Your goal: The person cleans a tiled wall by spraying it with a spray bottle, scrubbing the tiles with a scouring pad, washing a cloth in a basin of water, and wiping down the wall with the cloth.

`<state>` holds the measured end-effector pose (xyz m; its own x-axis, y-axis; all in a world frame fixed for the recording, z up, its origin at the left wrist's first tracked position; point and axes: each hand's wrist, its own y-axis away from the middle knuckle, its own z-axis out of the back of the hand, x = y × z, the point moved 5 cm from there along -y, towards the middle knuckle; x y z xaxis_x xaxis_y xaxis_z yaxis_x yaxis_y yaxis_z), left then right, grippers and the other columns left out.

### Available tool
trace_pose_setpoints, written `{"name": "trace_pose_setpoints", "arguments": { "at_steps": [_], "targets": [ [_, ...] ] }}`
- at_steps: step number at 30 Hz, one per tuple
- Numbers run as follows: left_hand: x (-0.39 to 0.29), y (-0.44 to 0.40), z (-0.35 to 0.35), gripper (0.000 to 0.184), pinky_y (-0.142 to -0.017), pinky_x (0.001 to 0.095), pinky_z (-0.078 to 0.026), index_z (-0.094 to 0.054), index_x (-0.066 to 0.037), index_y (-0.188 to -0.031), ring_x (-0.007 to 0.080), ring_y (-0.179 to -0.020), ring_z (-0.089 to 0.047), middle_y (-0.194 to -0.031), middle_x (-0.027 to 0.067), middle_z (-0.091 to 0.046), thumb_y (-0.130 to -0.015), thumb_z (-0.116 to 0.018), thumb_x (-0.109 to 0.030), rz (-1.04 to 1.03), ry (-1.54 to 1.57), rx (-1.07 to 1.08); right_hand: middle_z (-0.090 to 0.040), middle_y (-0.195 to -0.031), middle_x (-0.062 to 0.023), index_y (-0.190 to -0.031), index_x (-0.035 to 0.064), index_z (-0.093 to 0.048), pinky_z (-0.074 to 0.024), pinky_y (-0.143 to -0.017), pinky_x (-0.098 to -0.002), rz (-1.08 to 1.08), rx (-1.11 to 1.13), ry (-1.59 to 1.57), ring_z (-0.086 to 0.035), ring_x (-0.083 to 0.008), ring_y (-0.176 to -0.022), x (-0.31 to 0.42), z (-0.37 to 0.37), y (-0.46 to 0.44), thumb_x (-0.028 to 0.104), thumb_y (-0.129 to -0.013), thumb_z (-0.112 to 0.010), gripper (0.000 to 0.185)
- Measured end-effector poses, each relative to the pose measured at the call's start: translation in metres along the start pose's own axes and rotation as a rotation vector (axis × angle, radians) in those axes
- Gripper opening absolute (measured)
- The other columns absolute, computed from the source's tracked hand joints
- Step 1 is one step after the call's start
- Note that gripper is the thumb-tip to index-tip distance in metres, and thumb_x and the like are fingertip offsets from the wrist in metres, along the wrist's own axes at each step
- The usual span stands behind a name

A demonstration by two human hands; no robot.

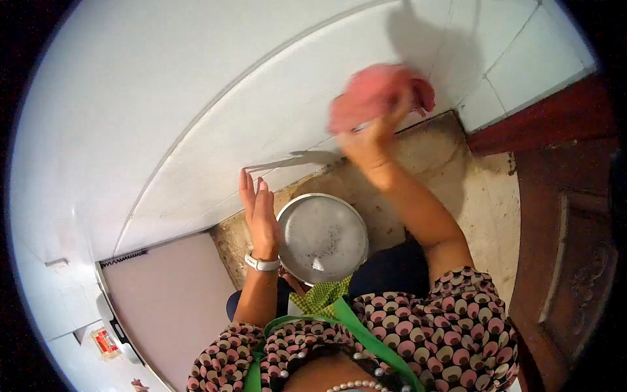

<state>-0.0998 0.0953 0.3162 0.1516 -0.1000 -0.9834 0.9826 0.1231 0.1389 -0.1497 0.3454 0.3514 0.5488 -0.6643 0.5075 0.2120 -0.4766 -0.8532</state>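
A pink cloth (372,95) is in my right hand (372,144), pressed to or very close against the white tiled wall (261,117); hand and cloth are blurred by motion. My left hand (260,209) is raised near the wall with its fingers stretched out and nothing in it. A white band sits on that wrist. Between my arms, on the floor, stands a round metal basin (323,235) with greyish, sudsy-looking water and dark specks in it.
At the right is a dark brown wooden door (575,261) beside a reddish frame (542,117). A pale flat-topped appliance (166,294) stands at the lower left. The stained floor (483,189) runs along the wall's base.
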Motion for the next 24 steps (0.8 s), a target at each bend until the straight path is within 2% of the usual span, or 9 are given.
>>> {"name": "trace_pose_setpoints", "arguments": {
  "at_steps": [1, 4, 7, 10, 12, 13, 18, 22, 24],
  "targets": [
    [0.005, 0.000, 0.002, 0.068, -0.109, 0.0491, -0.014, -0.012, -0.012, -0.145, 0.0305, -0.137, -0.018, -0.150, 0.0154, -0.010, -0.091, -0.050, -0.032, 0.022, 0.087, -0.011, -0.042, -0.110, -0.0116, -0.115, 0.0116, -0.047, -0.0374, -0.088, -0.0358, -0.098, 0.237, 0.001, -0.043, -0.0258, -0.101, 0.000, -0.010, 0.024, 0.010, -0.072, -0.061, 0.045],
    [0.023, -0.010, 0.007, 0.060, -0.109, 0.0476, -0.018, -0.021, -0.015, -0.143, 0.0300, -0.134, -0.024, -0.149, 0.0120, -0.018, -0.092, -0.046, -0.034, 0.092, 0.204, -0.052, -0.049, -0.108, -0.0019, -0.103, 0.0183, -0.060, -0.0426, -0.080, -0.0362, 0.218, 0.581, -0.118, -0.048, -0.0222, -0.088, 0.065, -0.041, 0.046, 0.013, -0.074, -0.063, 0.030],
    [0.021, -0.007, 0.009, 0.050, -0.106, 0.0457, -0.026, -0.037, -0.017, -0.135, 0.0269, -0.125, -0.036, -0.139, 0.0018, -0.038, -0.092, -0.039, -0.044, 0.108, 0.511, 0.122, -0.050, -0.114, 0.0035, -0.103, 0.0213, -0.061, -0.0448, -0.076, -0.0325, 0.492, 0.503, 0.000, -0.048, -0.0202, -0.087, 0.074, -0.044, 0.054, 0.020, -0.079, -0.055, 0.025],
    [0.009, -0.005, 0.005, 0.051, -0.107, 0.0468, -0.022, -0.034, -0.012, -0.136, 0.0321, -0.131, -0.029, -0.142, 0.0105, -0.032, -0.093, -0.043, -0.037, 0.286, 0.652, 0.088, -0.049, -0.115, 0.0061, -0.102, 0.0249, -0.061, -0.0448, -0.072, -0.0301, 0.504, 0.526, 0.140, -0.049, -0.0169, -0.086, 0.049, -0.016, 0.035, 0.024, -0.076, -0.057, 0.027],
    [0.009, -0.002, 0.007, 0.058, -0.108, 0.0464, -0.021, -0.025, -0.010, -0.140, 0.0342, -0.133, -0.027, -0.145, 0.0166, -0.023, -0.093, -0.044, -0.037, 0.241, 0.586, 0.095, -0.051, -0.107, 0.0003, -0.097, 0.0234, -0.061, -0.0423, -0.069, -0.0369, 0.259, 0.464, 0.045, -0.050, -0.0220, -0.083, -0.010, 0.010, 0.033, 0.023, -0.067, -0.067, 0.030],
    [0.009, 0.001, 0.006, 0.061, -0.108, 0.0461, -0.020, -0.022, -0.010, -0.142, 0.0341, -0.133, -0.027, -0.146, 0.0169, -0.021, -0.093, -0.045, -0.038, 0.224, 0.526, 0.120, -0.053, -0.097, -0.0047, -0.093, 0.0199, -0.060, -0.0426, -0.068, -0.0372, 0.203, 0.281, 0.130, -0.050, -0.0235, -0.080, -0.030, 0.035, 0.010, 0.012, -0.061, -0.071, 0.034],
    [0.036, 0.014, 0.005, 0.067, -0.108, 0.0450, -0.021, -0.020, -0.010, -0.143, 0.0338, -0.133, -0.026, -0.146, 0.0154, -0.021, -0.090, -0.046, -0.042, 0.268, 0.297, 0.192, -0.049, -0.090, -0.0064, -0.097, 0.0064, -0.049, -0.0429, -0.073, -0.0298, -0.314, -0.043, 0.433, -0.049, -0.0193, -0.080, -0.198, 0.125, -0.003, 0.008, -0.069, -0.067, 0.034],
    [0.033, 0.017, -0.004, 0.068, -0.108, 0.0459, -0.022, -0.022, -0.010, -0.143, 0.0355, -0.133, -0.026, -0.146, 0.0154, -0.022, -0.089, -0.048, -0.042, 0.333, 0.313, 0.202, -0.056, -0.091, -0.0059, -0.098, 0.0079, -0.050, -0.0483, -0.069, -0.0315, -0.513, -0.139, 0.094, -0.054, -0.0194, -0.081, -0.248, 0.158, -0.022, 0.008, -0.077, -0.058, 0.022],
    [0.022, 0.016, -0.008, 0.064, -0.109, 0.0467, -0.022, -0.024, -0.012, -0.142, 0.0364, -0.132, -0.026, -0.146, 0.0158, -0.021, -0.090, -0.047, -0.039, 0.252, 0.439, 0.214, -0.056, -0.088, -0.0027, -0.095, 0.0112, -0.052, -0.0472, -0.063, -0.0313, -1.019, -0.465, -0.365, -0.054, -0.0175, -0.078, -0.264, 0.161, -0.004, 0.010, -0.073, -0.060, 0.023]
  ]
}}
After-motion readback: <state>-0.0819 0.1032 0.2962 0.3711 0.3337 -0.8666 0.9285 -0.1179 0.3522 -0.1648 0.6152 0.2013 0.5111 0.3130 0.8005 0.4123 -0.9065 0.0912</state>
